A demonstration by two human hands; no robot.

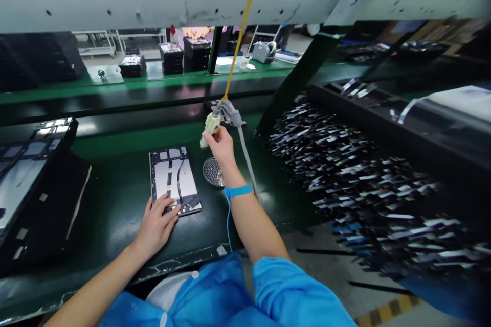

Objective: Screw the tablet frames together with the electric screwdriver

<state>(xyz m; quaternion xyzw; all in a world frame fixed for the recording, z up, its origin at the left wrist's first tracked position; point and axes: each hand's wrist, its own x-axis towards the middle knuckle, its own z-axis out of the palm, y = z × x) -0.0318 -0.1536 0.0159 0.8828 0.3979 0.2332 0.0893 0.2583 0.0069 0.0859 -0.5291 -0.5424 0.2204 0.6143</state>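
An opened tablet (191, 176), with a white back part, black strips and dark boards at its ends, lies flat on the green bench mat. My left hand (156, 222) rests on its lower left corner, fingers spread and lying flat. A pale green electric screwdriver (212, 123) hangs from a yellow cord (238, 43), and my right hand (222, 145) is closed around its lower body. The screwdriver is tilted, off to the right of the tablet's top end. Below my right hand sits a round mesh dish (210, 171) with small shiny bits, partly hidden by my wrist.
Stacked tablets in black trays (42, 184) stand at the left. A dark rack of many thin silvery strips (345, 163) fills the right. A grey cable (247, 156) runs beside my right forearm. A metal beam (161, 9) crosses above; a co-worker's hands (195, 32) show beyond.
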